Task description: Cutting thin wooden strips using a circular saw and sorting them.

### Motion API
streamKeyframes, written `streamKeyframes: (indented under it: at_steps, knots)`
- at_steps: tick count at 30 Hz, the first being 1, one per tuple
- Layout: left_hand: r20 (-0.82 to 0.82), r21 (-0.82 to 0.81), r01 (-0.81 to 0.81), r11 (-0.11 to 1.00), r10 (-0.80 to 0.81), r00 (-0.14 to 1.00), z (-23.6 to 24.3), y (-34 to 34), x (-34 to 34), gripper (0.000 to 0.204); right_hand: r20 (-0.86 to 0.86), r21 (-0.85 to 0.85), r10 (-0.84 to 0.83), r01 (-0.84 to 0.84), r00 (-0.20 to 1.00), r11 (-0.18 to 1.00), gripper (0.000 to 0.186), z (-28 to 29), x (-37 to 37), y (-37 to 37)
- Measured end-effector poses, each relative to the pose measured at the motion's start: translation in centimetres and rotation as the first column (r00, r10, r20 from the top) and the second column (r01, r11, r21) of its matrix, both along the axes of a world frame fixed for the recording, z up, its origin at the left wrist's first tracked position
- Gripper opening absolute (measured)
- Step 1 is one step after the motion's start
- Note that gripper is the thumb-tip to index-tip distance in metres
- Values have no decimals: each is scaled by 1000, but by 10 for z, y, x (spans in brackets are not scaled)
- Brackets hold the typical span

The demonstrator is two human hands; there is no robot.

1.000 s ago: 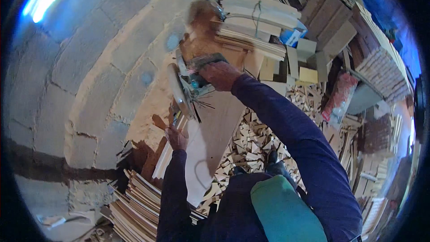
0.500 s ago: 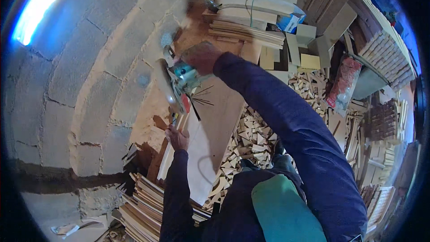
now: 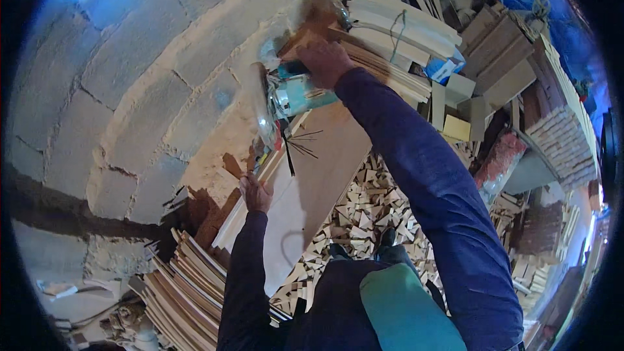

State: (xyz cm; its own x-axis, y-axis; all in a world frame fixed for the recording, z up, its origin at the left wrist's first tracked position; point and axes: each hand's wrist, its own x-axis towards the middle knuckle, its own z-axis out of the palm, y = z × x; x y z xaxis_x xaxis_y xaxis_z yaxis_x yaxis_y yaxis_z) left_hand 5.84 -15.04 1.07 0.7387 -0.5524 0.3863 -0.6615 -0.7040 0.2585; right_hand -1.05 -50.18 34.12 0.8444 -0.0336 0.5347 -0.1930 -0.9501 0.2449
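Observation:
My right hand (image 3: pixel 324 63) is closed round the handle of a teal miter saw (image 3: pixel 302 96), whose round blade and guard (image 3: pixel 265 114) face the wall side. Below the blade, my left hand (image 3: pixel 255 193) grips pale wooden strips (image 3: pixel 235 221) beside the saw, its thumb and fingers partly hidden. The strips run along the left edge of a light wooden board (image 3: pixel 292 221), which carries the saw's shadow. A cluster of thin dark bristles (image 3: pixel 302 145) juts out next to the blade. Whether the blade touches the wood cannot be made out.
A rough block wall (image 3: pixel 146 104) runs along the left. Stacked planks (image 3: pixel 188 286) lean at lower left. Small wood offcuts (image 3: pixel 370 211) cover the floor around my feet. Bundled boards (image 3: pixel 409 23), cardboard boxes (image 3: pixel 497 84) and a red bag (image 3: pixel 499 162) stand at the right and far side.
The view has shifted, so the stacks at the far side sit further right and lower. My right hand and the saw head have moved up and right in the picture; my left hand stays at the strips.

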Motion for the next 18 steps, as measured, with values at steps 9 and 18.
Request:
streamKeyframes:
  at_steps: [9, 18]
  knots:
    - [-24, 61, -51, 997, 53, 998, 12, 5, -2, 64, -35, 45, 44, -43, 998, 998, 40, -6, 6, -6]
    - [-102, -232, -513, 827, 504, 858, 17, 43, -73, 66, 72, 60, 473, -477, 878, 877, 39, -32, 15, -42]
